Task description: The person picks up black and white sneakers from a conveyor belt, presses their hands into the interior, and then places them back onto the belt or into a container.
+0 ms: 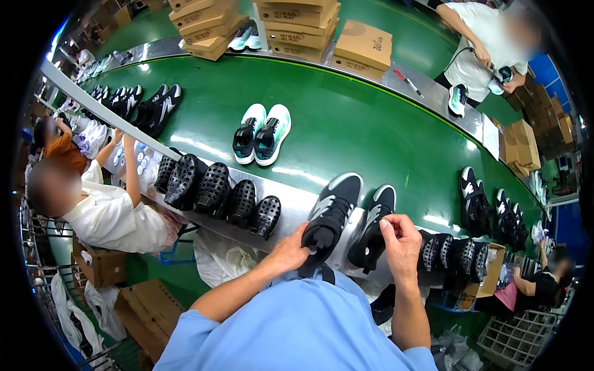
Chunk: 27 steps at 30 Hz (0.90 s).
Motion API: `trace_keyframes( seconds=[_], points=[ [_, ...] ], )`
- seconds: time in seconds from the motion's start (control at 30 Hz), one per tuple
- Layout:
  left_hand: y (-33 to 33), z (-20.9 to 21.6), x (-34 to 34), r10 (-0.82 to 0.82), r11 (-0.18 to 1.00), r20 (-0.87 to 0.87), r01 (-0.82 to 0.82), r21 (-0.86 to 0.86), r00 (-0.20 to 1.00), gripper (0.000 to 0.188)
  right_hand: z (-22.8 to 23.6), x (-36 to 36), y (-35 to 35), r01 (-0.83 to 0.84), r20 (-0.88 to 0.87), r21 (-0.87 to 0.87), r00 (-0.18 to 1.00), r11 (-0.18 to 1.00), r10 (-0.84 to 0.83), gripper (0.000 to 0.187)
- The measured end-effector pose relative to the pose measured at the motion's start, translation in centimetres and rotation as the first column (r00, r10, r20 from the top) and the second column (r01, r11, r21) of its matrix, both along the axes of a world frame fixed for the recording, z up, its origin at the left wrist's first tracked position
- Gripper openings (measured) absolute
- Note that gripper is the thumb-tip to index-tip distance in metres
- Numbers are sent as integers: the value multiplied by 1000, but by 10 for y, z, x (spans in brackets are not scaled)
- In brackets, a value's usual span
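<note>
My left hand grips a black sneaker with a grey-white toe by its heel, holding it tilted over the metal edge of the bench. Beside it, a matching black sneaker rests with its toe on the green belt. Over that shoe's right side is my right hand, thumb and forefinger pinched together. Whatever those fingers hold, if anything, is too small to make out. Black perforated plastic shoe inserts stand in a row left of my hands. More black inserts line the edge to the right.
White and teal sneakers sit on the green belt. Black sneakers stand far left, others right. Stacked shoe boxes and a red marker lie along the far ledge. Co-workers sit left and right; another stands across.
</note>
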<state>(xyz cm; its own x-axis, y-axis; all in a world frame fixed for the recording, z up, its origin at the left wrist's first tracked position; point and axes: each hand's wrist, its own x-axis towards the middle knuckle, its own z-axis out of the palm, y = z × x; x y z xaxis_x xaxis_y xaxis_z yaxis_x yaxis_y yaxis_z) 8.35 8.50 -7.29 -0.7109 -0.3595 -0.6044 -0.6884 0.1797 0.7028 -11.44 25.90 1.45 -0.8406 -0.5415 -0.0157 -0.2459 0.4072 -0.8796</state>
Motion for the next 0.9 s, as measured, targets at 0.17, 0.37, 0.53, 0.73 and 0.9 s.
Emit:
trace_keyframes(
  seconds=[0.17, 0.37, 0.53, 0.73, 0.9],
  points=[
    [1, -61, -20, 186, 982, 20, -186, 4, 982, 73, -26, 4, 30, 36, 177, 87, 983, 996, -51, 13],
    [11, -16, -33, 1, 819, 62, 35, -573, 998, 55, -91, 21, 118, 175, -13, 625, 977, 761, -214, 42],
    [39, 5, -43, -361, 733, -395, -6, -681, 845, 21, -158, 20, 87, 250, 343, 418, 847, 874, -406, 31],
    [68, -33, -98, -529, 697, -322, 186, -692, 785, 19, -162, 59, 23, 379, 794, 156, 502, 912, -344, 31],
    [82, -24, -120, -490, 749, -261, 248, -615, 832, 31, -202, 66, 33, 321, 679, 28, 689, 947, -254, 28]
  ],
)
